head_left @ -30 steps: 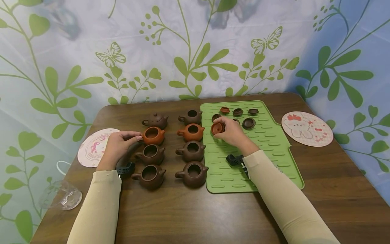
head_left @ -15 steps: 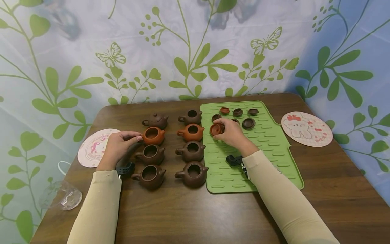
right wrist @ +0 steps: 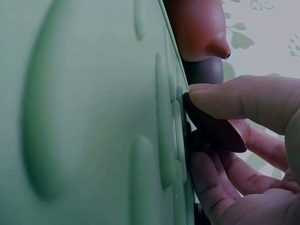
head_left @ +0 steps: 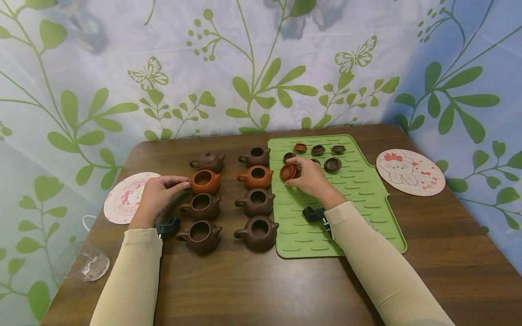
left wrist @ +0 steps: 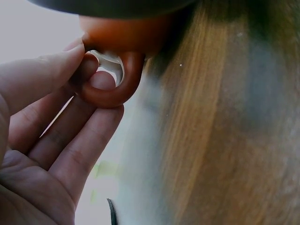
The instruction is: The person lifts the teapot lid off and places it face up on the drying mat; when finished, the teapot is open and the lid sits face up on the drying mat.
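Observation:
My left hand (head_left: 157, 199) pinches the loop handle (left wrist: 134, 77) of an orange lidless teapot (head_left: 210, 188), which stands in the left column. Several fingers lie under and through the loop in the left wrist view. My right hand (head_left: 313, 177) grips an orange teapot lid (head_left: 287, 172) between thumb and fingers, low over the green mat (head_left: 326, 226). The lid is tilted, its hollow underside facing the head camera; in the right wrist view it looks dark. Another orange teapot (head_left: 255, 182), also lidless, stands just left of the mat, between the hands.
Several brown teapots stand in two columns; one brown teapot (head_left: 208, 160) at the back left wears its lid. More lids, such as a dark lid (head_left: 333, 165), lie on the mat. Round coasters (head_left: 411, 172) flank the table sides. A clear glass (head_left: 95, 267) sits at the left edge.
My right fingers have shifted the orange lid slightly left and changed its tilt. My left hand stays on the teapot handle, and the teapots have not moved.

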Action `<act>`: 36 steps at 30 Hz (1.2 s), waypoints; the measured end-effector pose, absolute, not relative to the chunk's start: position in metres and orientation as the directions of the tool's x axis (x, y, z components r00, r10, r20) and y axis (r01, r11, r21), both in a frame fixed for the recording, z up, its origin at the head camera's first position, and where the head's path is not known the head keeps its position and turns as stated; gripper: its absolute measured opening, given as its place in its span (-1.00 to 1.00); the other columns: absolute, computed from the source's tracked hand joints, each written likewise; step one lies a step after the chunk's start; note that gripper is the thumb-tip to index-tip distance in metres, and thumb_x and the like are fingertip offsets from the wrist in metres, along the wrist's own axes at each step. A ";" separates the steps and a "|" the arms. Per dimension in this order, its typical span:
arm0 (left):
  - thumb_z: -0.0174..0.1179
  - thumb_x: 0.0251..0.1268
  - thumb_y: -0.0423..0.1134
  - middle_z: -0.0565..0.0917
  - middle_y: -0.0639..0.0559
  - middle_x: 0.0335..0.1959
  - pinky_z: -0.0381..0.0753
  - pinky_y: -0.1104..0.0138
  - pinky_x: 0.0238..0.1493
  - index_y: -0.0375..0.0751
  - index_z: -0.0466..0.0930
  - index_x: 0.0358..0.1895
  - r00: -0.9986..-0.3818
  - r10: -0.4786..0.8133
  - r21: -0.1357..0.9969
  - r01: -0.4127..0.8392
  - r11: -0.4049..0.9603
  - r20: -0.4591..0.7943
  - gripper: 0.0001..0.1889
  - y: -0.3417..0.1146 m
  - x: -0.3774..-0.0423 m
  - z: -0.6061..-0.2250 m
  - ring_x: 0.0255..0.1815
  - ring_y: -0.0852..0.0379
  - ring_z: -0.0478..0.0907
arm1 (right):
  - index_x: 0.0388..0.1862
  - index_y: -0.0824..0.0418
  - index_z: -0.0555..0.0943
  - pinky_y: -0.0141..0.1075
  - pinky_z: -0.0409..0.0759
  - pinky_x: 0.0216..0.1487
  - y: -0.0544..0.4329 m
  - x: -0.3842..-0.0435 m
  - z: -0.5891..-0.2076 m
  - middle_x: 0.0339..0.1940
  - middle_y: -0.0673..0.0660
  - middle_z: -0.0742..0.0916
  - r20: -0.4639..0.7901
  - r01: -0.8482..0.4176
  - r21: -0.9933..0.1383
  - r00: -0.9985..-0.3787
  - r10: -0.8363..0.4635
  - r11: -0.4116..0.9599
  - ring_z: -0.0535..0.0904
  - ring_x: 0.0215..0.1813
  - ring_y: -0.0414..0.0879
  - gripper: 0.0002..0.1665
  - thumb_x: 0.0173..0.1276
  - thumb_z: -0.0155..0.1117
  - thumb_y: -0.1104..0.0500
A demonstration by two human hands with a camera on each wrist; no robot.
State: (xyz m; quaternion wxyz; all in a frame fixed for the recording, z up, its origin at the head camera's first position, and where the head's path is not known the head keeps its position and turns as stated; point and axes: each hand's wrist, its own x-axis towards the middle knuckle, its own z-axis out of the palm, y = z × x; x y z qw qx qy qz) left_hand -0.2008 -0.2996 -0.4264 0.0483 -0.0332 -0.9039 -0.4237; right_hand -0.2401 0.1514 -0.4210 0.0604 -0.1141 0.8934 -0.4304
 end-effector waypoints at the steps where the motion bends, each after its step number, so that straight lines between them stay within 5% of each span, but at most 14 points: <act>1: 0.44 0.41 0.02 0.82 -0.03 -0.08 0.59 0.37 -0.01 -0.14 0.86 0.02 -0.993 0.018 0.764 0.099 0.638 0.113 -0.67 -0.300 -0.201 -0.426 0.02 0.01 0.69 | 0.48 0.21 0.52 0.04 0.63 0.08 0.151 -0.240 -0.421 0.19 0.23 0.69 -0.007 -0.152 -0.785 -0.967 -0.254 0.601 0.63 0.16 0.14 -0.19 0.27 0.63 0.29; 36: 0.43 0.42 0.01 0.82 -0.03 -0.07 0.59 0.43 -0.05 -0.15 0.86 0.03 -0.994 0.024 0.775 0.099 0.625 0.107 -0.67 -0.299 -0.200 -0.425 0.00 0.02 0.70 | 0.38 0.20 0.60 0.10 0.57 0.20 0.150 -0.237 -0.416 0.36 0.21 0.58 0.055 -0.167 -0.773 -0.979 -0.198 0.612 0.52 0.32 0.18 -0.31 0.28 0.63 0.25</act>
